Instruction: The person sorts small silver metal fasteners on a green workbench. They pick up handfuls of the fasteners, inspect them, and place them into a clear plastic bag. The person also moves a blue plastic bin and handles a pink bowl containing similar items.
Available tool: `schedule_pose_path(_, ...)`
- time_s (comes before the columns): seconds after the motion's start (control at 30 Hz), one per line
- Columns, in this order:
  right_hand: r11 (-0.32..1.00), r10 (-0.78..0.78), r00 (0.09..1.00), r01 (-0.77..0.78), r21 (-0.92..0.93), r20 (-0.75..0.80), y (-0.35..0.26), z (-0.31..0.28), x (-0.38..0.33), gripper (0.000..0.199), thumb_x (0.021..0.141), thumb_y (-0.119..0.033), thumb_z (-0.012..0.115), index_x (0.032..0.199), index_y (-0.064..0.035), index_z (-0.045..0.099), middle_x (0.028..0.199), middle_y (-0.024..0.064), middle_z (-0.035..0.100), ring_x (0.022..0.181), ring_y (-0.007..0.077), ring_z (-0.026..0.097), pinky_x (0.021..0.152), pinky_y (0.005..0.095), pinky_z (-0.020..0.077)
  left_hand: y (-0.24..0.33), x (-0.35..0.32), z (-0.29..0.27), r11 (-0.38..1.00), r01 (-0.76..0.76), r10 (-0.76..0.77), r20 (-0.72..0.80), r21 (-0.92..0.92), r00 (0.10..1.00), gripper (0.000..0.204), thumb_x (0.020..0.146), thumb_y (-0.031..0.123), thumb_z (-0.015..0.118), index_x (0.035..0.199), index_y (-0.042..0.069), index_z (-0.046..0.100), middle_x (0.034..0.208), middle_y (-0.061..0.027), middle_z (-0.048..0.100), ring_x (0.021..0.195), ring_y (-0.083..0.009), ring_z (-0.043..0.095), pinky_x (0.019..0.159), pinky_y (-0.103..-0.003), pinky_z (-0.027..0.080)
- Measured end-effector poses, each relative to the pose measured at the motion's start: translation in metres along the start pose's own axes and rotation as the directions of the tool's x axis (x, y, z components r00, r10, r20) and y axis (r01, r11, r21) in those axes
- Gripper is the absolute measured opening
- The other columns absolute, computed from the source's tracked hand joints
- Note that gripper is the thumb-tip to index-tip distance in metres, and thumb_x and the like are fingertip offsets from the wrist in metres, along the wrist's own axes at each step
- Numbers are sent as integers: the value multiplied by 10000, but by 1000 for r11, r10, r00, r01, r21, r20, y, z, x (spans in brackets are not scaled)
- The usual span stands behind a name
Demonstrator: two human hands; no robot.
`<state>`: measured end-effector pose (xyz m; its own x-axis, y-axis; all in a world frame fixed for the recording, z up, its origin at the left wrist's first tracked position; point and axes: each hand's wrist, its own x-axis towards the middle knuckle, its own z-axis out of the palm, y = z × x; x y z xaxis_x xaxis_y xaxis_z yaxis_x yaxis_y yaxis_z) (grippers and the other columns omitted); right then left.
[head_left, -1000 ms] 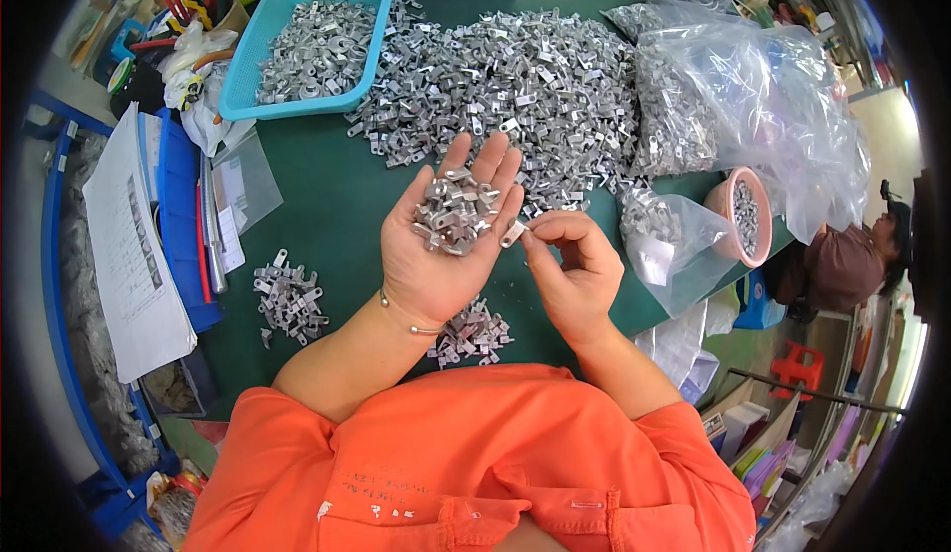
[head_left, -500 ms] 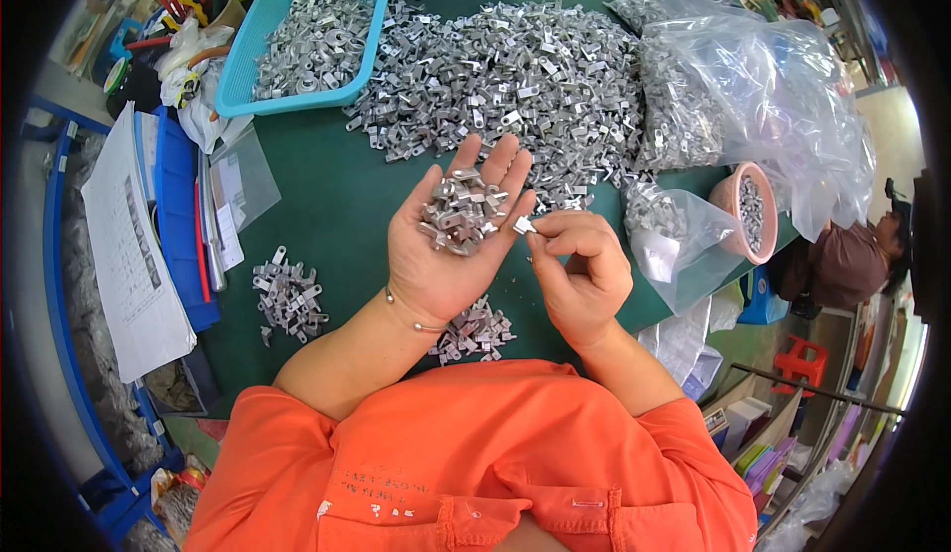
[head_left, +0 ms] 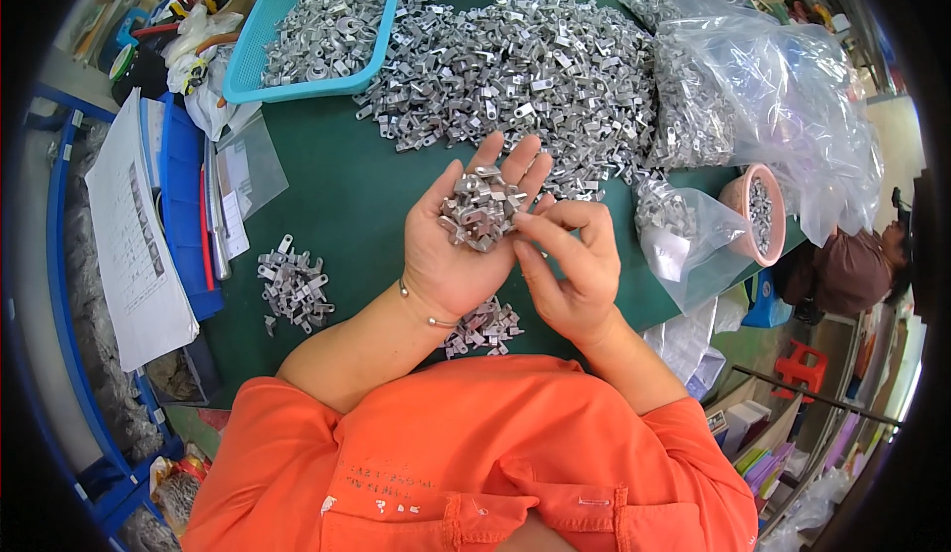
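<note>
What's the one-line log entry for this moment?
left hand: palm up, cupping metal parts | right hand: fingertips picking at cupped parts | big parts heap behind on green table

Metal parts (head_left: 479, 213) on left hand (head_left: 458, 245)

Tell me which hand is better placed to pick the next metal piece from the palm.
Right. The right hand has its fingertips pinched at the edge of the metal pieces, which lie in the open, upturned left hand.

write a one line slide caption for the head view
Left hand cups a handful of small metal parts while the right hand picks at them above a green table.
</note>
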<state>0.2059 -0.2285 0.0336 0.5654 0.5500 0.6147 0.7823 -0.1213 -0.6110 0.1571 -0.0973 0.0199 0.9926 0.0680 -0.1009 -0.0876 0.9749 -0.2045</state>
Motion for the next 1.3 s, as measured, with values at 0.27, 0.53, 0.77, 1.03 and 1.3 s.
schedule_pose_path(0.27, 921, 282, 959, -277, 273, 23, 2, -1, -3, 143, 810, 23, 679, 942, -9, 635, 906, 67, 602, 798, 186, 606, 739, 275, 499, -1, 0, -1, 999, 11, -12, -29, -35, 999, 381, 968, 265, 408, 1294, 86, 486, 1422, -155, 410, 1372, -332, 293, 1114, -485, 251)
schedule_pose_path(0.53, 138, 749, 565, -644, 752, 347, 11, -7, -7, 164, 913, -102, 610, 1003, 34, 623, 858, 89, 659, 729, 150, 645, 598, 257, 517, 0, 0, -2, 999, 0, -2, -65, -36, 998, 381, 967, 251, 415, 1308, 90, 467, 1437, -151, 395, 1380, -318, 284, 1107, -470, 257)
schedule_pose_path(0.77, 73, 762, 535, -630, 773, 365, 13, -7, -9, 162, 906, -96, 619, 1002, 35, 624, 848, 90, 662, 716, 153, 647, 610, 270, 530, 0, 0, -4, 998, 8, -12, -65, -57, 998, 380, 970, 249, 410, 1304, 75, 462, 1441, -151, 387, 1383, -316, 278, 1110, -465, 261)
schedule_pose_path(1.03, 153, 751, 581, -616, 772, 315, 11, -4, -9, 142, 905, -72, 613, 993, 39, 628, 851, 91, 659, 721, 151, 640, 628, 265, 529, 1, 0, -5, 999, 8, -11, -59, -49, 998, 387, 965, 249, 422, 1310, 78, 465, 1434, -147, 400, 1379, -315, 286, 1113, -478, 253)
schedule_pose_path(1.3, 690, 478, 873, -442, 574, 97, 7, 7, -13, 166, 819, 68, 661, 969, 3, 634, 983, 40, 527, 819, 84, 543, 689, 193, 449, -2, 1, -9, 998, -20, 23, -66, 52, 998, 345, 962, 206, 439, 1280, 93, 510, 1411, -134, 430, 1358, -318, 321, 1117, -482, 257)
